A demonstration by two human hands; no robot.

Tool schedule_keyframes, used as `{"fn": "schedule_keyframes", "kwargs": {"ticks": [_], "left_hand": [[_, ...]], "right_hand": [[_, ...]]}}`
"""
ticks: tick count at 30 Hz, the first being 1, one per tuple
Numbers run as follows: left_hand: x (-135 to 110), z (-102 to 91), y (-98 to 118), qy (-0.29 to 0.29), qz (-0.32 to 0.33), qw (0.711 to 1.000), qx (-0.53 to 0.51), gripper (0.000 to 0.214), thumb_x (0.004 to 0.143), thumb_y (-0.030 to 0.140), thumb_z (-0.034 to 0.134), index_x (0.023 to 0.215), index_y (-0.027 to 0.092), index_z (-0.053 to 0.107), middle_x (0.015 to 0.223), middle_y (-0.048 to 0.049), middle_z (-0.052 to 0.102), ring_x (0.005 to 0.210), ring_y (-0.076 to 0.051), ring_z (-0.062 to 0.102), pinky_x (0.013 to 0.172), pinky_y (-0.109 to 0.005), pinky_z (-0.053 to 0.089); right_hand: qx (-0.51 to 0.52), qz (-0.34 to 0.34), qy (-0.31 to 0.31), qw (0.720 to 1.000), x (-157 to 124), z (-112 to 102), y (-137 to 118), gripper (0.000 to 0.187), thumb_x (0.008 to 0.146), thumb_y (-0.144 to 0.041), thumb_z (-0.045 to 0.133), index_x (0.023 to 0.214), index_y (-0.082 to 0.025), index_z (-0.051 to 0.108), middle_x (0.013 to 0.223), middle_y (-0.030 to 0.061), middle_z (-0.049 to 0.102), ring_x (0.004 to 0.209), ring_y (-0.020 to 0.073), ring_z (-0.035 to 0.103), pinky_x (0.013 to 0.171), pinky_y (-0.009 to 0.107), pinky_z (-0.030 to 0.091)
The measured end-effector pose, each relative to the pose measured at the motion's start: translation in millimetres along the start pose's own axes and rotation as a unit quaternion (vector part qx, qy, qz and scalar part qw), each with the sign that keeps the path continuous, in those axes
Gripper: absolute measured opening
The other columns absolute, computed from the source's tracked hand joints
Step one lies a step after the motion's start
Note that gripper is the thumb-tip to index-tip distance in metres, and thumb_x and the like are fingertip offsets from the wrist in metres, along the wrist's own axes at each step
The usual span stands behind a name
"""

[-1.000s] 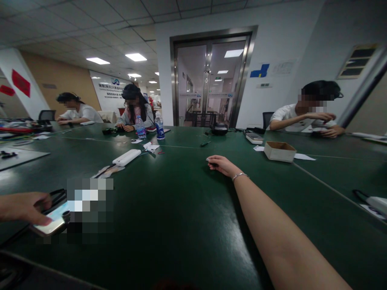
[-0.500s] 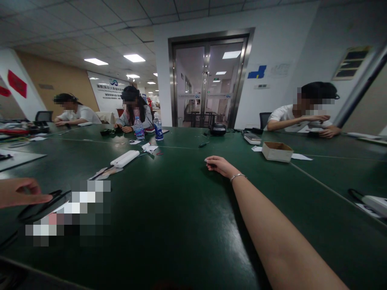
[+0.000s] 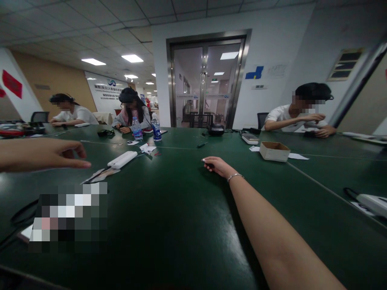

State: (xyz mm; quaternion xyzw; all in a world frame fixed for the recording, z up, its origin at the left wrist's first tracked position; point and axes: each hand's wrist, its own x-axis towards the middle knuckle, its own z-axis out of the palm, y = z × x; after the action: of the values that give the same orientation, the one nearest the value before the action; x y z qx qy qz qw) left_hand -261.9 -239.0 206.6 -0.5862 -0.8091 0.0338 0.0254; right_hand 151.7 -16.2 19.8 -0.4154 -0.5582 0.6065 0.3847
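Note:
My left hand [image 3: 68, 155] hovers over the left side of the green table [image 3: 169, 225], its thumb and fingers apart and nothing between them. Just beyond its fingertips lies a white power strip [image 3: 122, 160] with a dark cord. Below the hand, a black cable loop [image 3: 22, 211] rests beside a blurred-out patch. Further right, my right hand [image 3: 219, 166] rests on the table with fingers curled together. Something small and pale shows at its fingertips, too small to name. A green-handled screwdriver-like tool [image 3: 202, 144] lies beyond that hand.
Two water bottles [image 3: 156, 129] stand at the far side, near paper scraps [image 3: 147, 148]. An open cardboard box [image 3: 274, 152] sits to the right. Another white power strip [image 3: 373, 204] lies at the right edge. Three people wearing headgear sit across the table.
My left hand has moved up and to the right, away from the black cable toward the white power strip. My right hand stays nearly in place; the view has shifted slightly.

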Motion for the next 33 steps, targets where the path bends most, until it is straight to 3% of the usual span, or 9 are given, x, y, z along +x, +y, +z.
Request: {"fn": "schedule_keyframes", "kwargs": {"ticks": [2,6,10,13,17,21,24,29,33], "left_hand": [[3.8,-18.3,33.1,-0.046,0.039,0.998,0.008,0.079,0.049,0.074,0.049,0.101,0.015,0.060,0.084,0.0040,0.062,0.078,-0.014,0.054,0.071,-0.020,0.035],[24.0,-21.9,118.2,-0.015,0.179,0.983,0.028,0.069,0.060,0.068,0.050,0.104,0.015,0.058,0.090,-0.0011,0.059,0.080,-0.017,0.055,0.074,-0.025,0.036],[62.4,22.9,214.4,0.002,0.342,0.936,-0.085,0.048,0.059,0.049,0.066,0.094,0.017,0.061,0.086,-0.0042,0.061,0.080,-0.018,0.055,0.073,-0.024,0.037],[94.7,68.0,277.5,0.045,0.415,0.888,-0.194,0.046,0.059,0.042,0.068,0.096,0.017,0.059,0.090,-0.0070,0.060,0.084,-0.020,0.054,0.073,-0.025,0.038],[122.1,124.9,335.9,0.017,0.390,0.829,-0.400,0.035,0.076,0.042,0.050,0.094,0.014,0.059,0.090,-0.0098,0.061,0.080,-0.018,0.055,0.071,-0.027,0.041],[127.0,165.2,355.8,-0.021,0.298,0.746,-0.596,0.033,0.080,0.042,0.043,0.094,0.016,0.057,0.086,-0.0069,0.061,0.073,-0.014,0.055,0.063,-0.025,0.043],[127.1,174.9,349.5,-0.061,0.279,0.702,-0.653,0.031,0.077,0.042,0.049,0.092,0.017,0.057,0.084,-0.0052,0.060,0.070,-0.012,0.054,0.060,-0.023,0.042],[129.6,173.7,334.6,-0.047,0.303,0.706,-0.638,0.037,0.069,0.043,0.059,0.091,0.014,0.060,0.075,-0.0050,0.058,0.065,-0.012,0.051,0.058,-0.024,0.041],[131.2,176.3,333.5,-0.003,0.278,0.749,-0.602,0.046,0.070,0.056,0.051,0.080,0.012,0.061,0.067,-0.0045,0.057,0.058,-0.012,0.050,0.056,-0.025,0.040]], "right_hand": [[-0.003,-0.001,0.005,1.000,0.8,0.3,0.1,0.007,0.077,-0.011,0.057,0.081,-0.010,0.062,0.058,0.0023,0.056,0.044,0.0064,0.047,0.037,0.014,0.037],[0.005,-0.009,-0.005,1.000,1.5,-0.1,0.5,0.008,0.079,-0.015,0.055,0.083,-0.011,0.061,0.056,0.0005,0.053,0.043,0.0060,0.045,0.036,0.015,0.034],[0.015,-0.014,-0.015,1.000,0.9,-1.2,1.5,0.011,0.080,-0.018,0.053,0.086,-0.012,0.060,0.054,-0.0011,0.050,0.042,0.0061,0.043,0.036,0.015,0.033],[0.026,-0.021,-0.021,0.999,1.2,-1.4,2.7,0.008,0.079,-0.018,0.053,0.082,-0.012,0.058,0.054,-0.0012,0.050,0.042,0.0064,0.043,0.037,0.016,0.032],[0.048,-0.012,0.006,0.999,4.6,-0.8,4.6,0.006,0.081,-0.018,0.049,0.082,-0.013,0.054,0.050,-0.0023,0.047,0.038,0.0068,0.040,0.035,0.017,0.030],[0.029,-0.005,0.023,0.999,8.3,0.9,5.0,0.009,0.081,-0.020,0.049,0.074,-0.014,0.051,0.048,-0.0023,0.047,0.036,0.0068,0.039,0.033,0.018,0.027],[0.013,-0.004,0.025,1.000,8.9,1.7,4.5,0.014,0.082,-0.022,0.049,0.069,-0.015,0.049,0.048,-0.0026,0.046,0.036,0.0066,0.039,0.033,0.018,0.028],[-0.001,-0.013,0.003,1.000,9.2,1.5,5.4,0.016,0.081,-0.022,0.051,0.068,-0.014,0.048,0.048,-0.0030,0.044,0.037,0.0068,0.040,0.032,0.018,0.028],[-0.017,-0.024,-0.003,1.000,8.3,3.3,5.1,0.012,0.081,-0.023,0.052,0.072,-0.015,0.051,0.047,-0.0037,0.044,0.037,0.0075,0.040,0.031,0.017,0.028]]}}
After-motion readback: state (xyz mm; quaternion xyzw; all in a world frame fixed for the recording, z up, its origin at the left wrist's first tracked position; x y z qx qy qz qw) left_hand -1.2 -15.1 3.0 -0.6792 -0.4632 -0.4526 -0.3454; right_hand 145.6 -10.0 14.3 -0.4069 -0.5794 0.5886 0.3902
